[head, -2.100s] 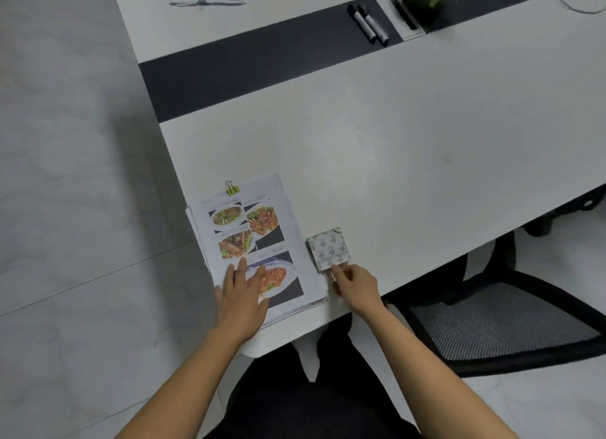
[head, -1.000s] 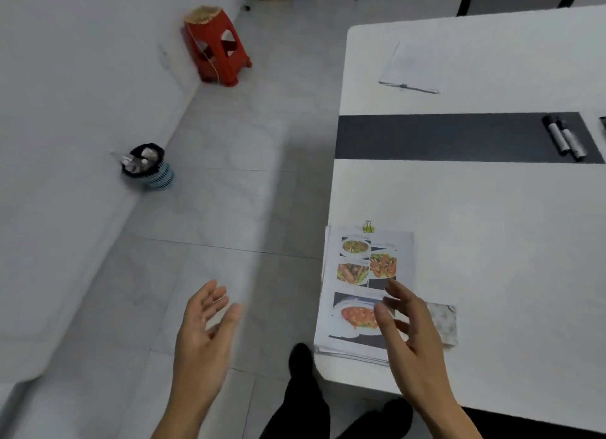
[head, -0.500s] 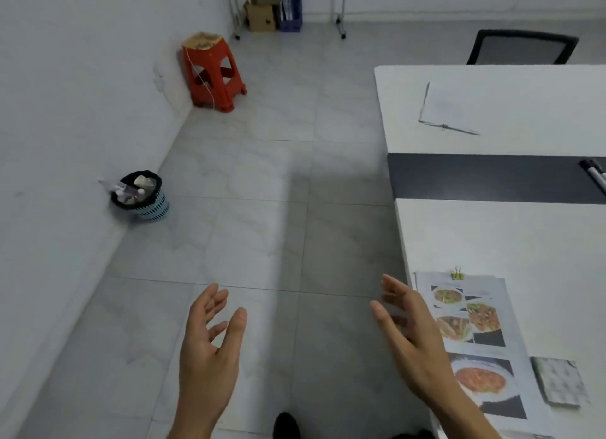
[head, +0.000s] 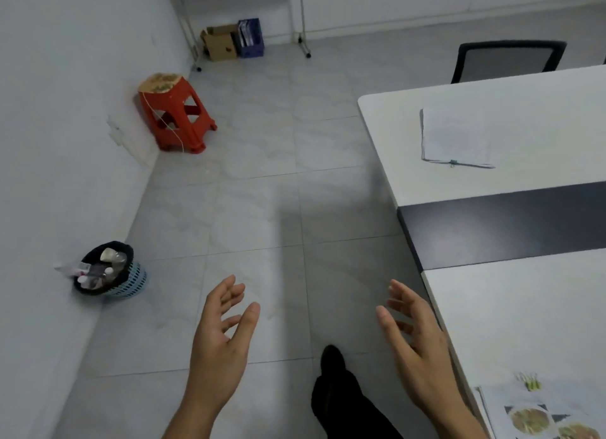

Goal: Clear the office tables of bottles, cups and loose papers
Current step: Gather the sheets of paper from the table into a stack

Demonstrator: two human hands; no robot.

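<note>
My left hand (head: 223, 333) and my right hand (head: 413, 343) hang over the grey floor, fingers spread, both empty. The white table (head: 537, 311) runs along the right. A clipped stack of papers with food photos (head: 541, 415) lies at its near corner, just right of my right hand. A second clipped stack of white papers (head: 455, 138) lies on the far table top. A small blue waste basket (head: 108, 276) with a black liner holds bottles and stands against the left wall.
A red plastic stool (head: 177, 117) stands by the left wall. A cardboard box (head: 219, 43) and a blue crate (head: 251, 37) sit in the far corner. A black chair (head: 505, 60) stands behind the table. My dark shoe (head: 333, 360) is on the floor tiles.
I have taken both hands off the food-photo papers and the small patterned pad. My view has swung left, away from the table toward the floor and the waste basket.
</note>
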